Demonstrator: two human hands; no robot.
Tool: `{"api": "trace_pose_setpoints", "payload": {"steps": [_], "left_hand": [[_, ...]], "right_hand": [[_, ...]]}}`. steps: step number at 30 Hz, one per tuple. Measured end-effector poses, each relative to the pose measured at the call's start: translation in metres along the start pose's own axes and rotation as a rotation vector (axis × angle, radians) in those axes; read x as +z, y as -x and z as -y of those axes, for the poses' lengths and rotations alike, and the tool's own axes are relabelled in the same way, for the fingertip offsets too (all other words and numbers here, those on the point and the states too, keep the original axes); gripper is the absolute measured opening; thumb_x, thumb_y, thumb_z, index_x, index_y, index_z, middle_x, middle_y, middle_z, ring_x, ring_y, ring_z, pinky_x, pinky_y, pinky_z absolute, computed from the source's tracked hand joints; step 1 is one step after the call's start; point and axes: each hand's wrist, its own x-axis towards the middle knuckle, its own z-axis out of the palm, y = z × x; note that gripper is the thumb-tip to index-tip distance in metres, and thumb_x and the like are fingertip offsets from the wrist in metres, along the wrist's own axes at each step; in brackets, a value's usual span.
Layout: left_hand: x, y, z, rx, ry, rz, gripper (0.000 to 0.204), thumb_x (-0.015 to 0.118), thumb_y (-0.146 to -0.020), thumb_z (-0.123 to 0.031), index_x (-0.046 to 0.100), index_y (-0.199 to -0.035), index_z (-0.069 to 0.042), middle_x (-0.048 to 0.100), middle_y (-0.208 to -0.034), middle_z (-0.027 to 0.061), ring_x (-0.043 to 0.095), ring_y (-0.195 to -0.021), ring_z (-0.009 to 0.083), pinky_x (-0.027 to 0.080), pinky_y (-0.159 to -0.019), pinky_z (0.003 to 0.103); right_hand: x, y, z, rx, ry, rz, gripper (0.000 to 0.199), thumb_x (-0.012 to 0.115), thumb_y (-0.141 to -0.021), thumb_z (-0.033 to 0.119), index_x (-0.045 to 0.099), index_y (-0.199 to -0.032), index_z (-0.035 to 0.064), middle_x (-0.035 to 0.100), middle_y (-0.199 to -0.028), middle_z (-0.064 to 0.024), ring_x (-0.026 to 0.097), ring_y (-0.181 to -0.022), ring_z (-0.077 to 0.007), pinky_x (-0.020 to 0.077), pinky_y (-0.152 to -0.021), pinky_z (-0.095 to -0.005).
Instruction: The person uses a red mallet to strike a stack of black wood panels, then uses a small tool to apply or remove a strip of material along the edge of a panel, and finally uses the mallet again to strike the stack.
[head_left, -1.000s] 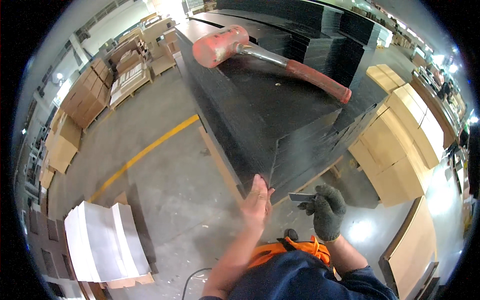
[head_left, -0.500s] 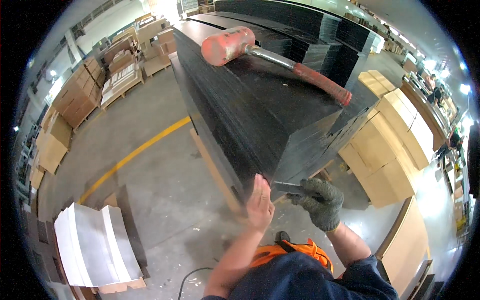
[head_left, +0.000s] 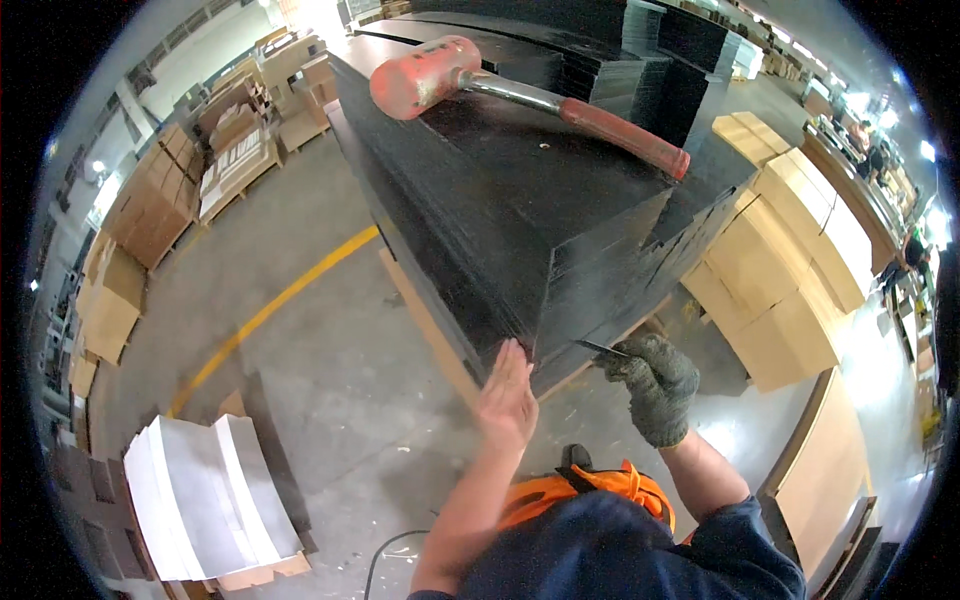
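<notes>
A tall stack of black panels (head_left: pixel 590 300) stands before me, its near corner pointing at my body. My bare left hand (head_left: pixel 508 400) lies with straight fingers against the left side of that corner. In a grey knitted glove, my right hand (head_left: pixel 655 385) is closed on a thin-bladed hand tool (head_left: pixel 598 347). The blade points left toward the stack's right face; whether it touches cannot be told, and the handle is hidden in the fist. On top of the stack rests a red mallet (head_left: pixel 520 92) with a metal shaft and red grip, away from both hands.
Further black panel stacks (head_left: pixel 590 40) rise behind. At right are light-brown cartons (head_left: pixel 770 270) and a leaning board (head_left: pixel 820 470). White sheets (head_left: pixel 200 500) lie at lower left. A cable (head_left: pixel 385 548) runs on the floor. People (head_left: pixel 905 255) work at far right.
My right hand has drawn the blade rightward, away from the corner, and tilted it so it shows thinner. My left hand has slid slightly left and stays on the stack. The view has shifted a little.
</notes>
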Motion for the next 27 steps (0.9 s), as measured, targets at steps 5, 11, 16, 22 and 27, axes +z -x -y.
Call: {"api": "trace_pose_setpoints", "payload": {"steps": [5,11,16,22,27], "left_hand": [[0.01,-0.004,-0.004,-0.066,-0.056,-0.013,0.061,0.075,-0.085,-0.009,0.049,-0.135,0.012,0.054,-0.136,0.0283,0.052,-0.127,0.045,0.043,-0.105,0.052],[0.006,-0.011,-0.001,-0.001,-0.153,0.106,0.057,0.071,-0.086,-0.012,0.05,-0.131,0.016,0.054,-0.134,0.0301,0.05,-0.128,0.0476,0.039,-0.108,0.06],[0.013,-0.017,-0.009,-0.008,0.077,-0.012,0.049,0.063,-0.087,0.0,0.05,-0.131,0.016,0.053,-0.135,0.0295,0.048,-0.13,0.0476,0.04,-0.11,0.057],[0.017,-0.025,-0.007,0.063,0.085,-0.059,0.057,0.047,-0.077,0.017,0.044,-0.133,0.021,0.047,-0.136,0.0401,0.049,-0.127,0.0512,0.045,-0.106,0.048],[0.015,-0.018,-0.007,0.03,0.071,-0.01,0.061,0.047,-0.076,0.017,0.04,-0.136,0.02,0.043,-0.14,0.0399,0.05,-0.127,0.0504,0.047,-0.103,0.046]], "right_hand": [[-0.003,0.003,-0.003,-0.17,0.153,0.125,0.018,0.066,-0.088,0.008,0.069,-0.102,-0.0028,0.071,-0.086,-0.0139,0.069,-0.073,-0.0232,0.0538,-0.065,-0.0322],[0.008,-0.012,-0.009,-0.531,0.234,0.163,0.029,0.071,-0.076,0.005,0.069,-0.106,0.0029,0.071,-0.095,-0.0137,0.07,-0.082,-0.0304,0.056,-0.069,-0.0391],[0.026,-0.026,-0.015,-0.78,0.476,0.165,0.039,0.072,-0.069,0.009,0.068,-0.107,0.0055,0.069,-0.101,-0.0118,0.069,-0.087,-0.0329,0.0556,-0.07,-0.0419],[0.024,-0.03,-0.017,-0.811,0.676,0.255,0.047,0.07,-0.06,0.016,0.067,-0.106,0.0033,0.066,-0.092,-0.0102,0.065,-0.077,-0.0304,0.0526,-0.061,-0.0411],[0.012,-0.048,0.006,-0.903,0.7,0.401,0.052,0.065,-0.054,0.018,0.068,-0.102,-0.0022,0.065,-0.086,-0.0119,0.063,-0.072,-0.0285,0.0503,-0.058,-0.0398]]}}
